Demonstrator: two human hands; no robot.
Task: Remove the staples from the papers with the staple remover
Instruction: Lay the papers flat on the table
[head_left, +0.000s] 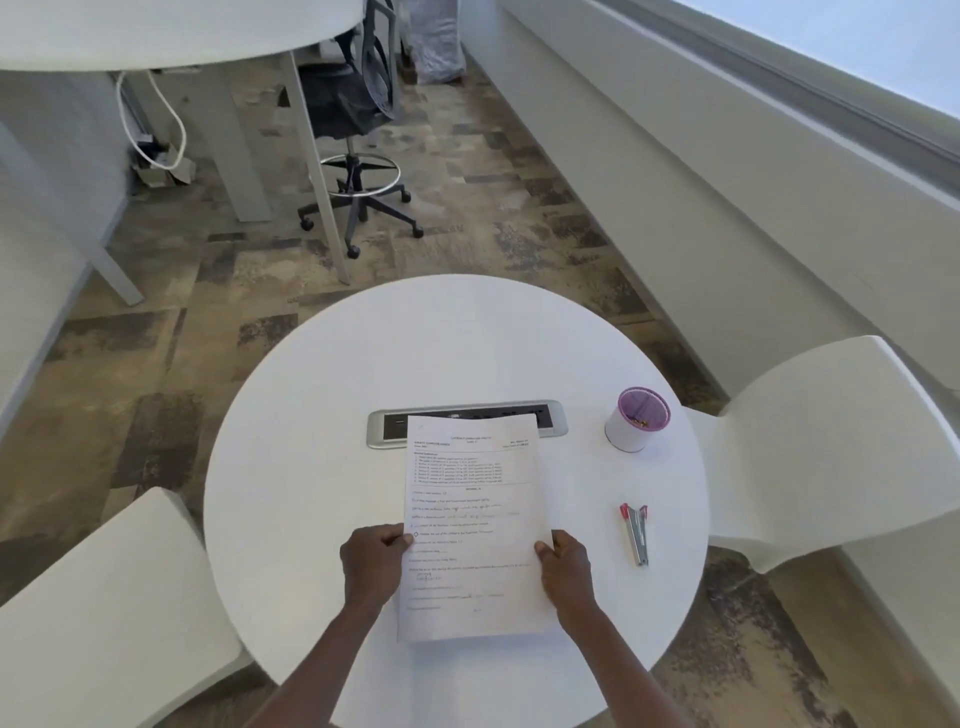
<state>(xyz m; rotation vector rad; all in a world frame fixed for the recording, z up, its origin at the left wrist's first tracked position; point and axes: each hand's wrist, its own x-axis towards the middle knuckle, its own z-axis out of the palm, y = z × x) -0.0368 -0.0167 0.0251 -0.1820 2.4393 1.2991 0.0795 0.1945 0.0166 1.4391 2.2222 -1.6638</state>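
Pinching the printed white paper sheets (470, 525) with both hands (371, 564) (566, 566); the red-handled metal staple remover (638, 535) lower right looks untouched, so I might fumble the switch.

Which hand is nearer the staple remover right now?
Right. The right hand grips the papers' right edge, just left of the staple remover. The left hand grips the far edge.

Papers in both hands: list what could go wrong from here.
1. Both the left hand and right hand grip the papers, so fetching the staple remover means releasing one side; the sheets may slip.
2. Reaching right could knock the cup.
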